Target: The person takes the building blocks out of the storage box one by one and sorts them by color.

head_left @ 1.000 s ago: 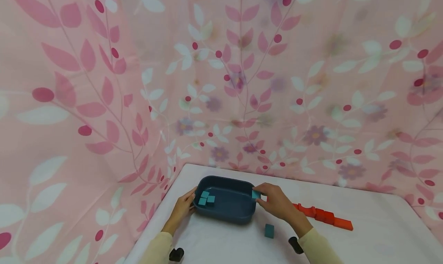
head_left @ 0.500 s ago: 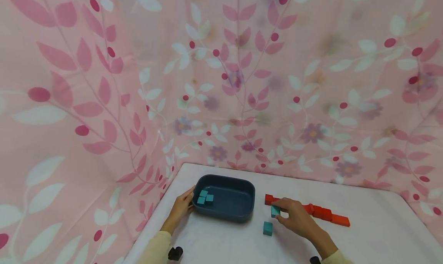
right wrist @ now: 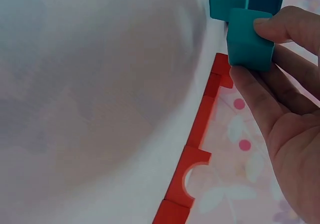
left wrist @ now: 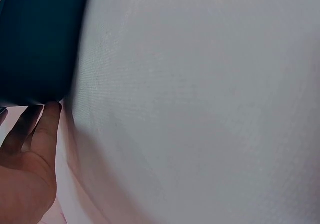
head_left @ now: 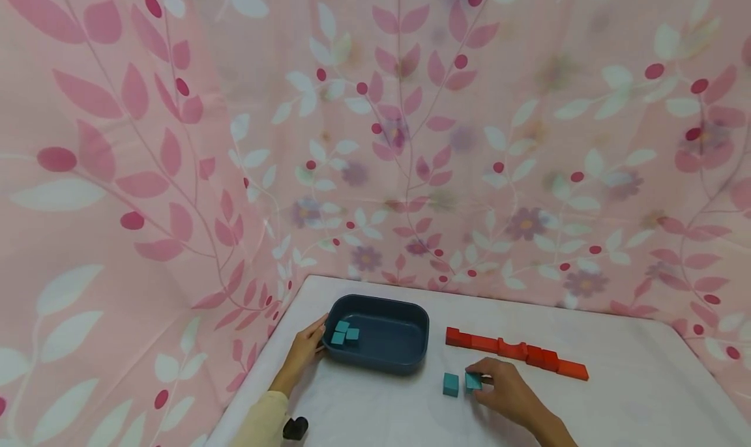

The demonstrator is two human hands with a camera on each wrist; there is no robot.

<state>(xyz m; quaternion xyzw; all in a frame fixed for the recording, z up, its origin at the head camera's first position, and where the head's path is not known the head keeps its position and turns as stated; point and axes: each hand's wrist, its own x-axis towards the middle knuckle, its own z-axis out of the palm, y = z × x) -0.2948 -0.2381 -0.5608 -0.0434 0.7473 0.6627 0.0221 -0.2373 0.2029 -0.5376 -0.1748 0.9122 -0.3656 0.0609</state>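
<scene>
My right hand [head_left: 503,389] pinches a teal cube [head_left: 472,381] between thumb and fingers, just right of another teal cube [head_left: 450,384] on the table. In the right wrist view the held teal cube [right wrist: 250,39] has the thumb on its near face and fingers below. My left hand [head_left: 304,352] rests against the left end of a dark blue tray [head_left: 375,367]. Its fingers [left wrist: 46,134] look fairly straight where they touch the tray's outer wall. Inside the tray, at its left end, sit three teal cubes [head_left: 352,334].
Behind the right hand runs a row of red blocks [head_left: 484,343], end to end, one with a curved notch. A white cloth [head_left: 375,414] covers the table. Pink leaf-patterned fabric [head_left: 375,173] hangs along the back and left sides.
My right hand has carried its teal cube from the tray's right rim rightward and toward me, down beside the other loose cube. The left hand stays at the tray.
</scene>
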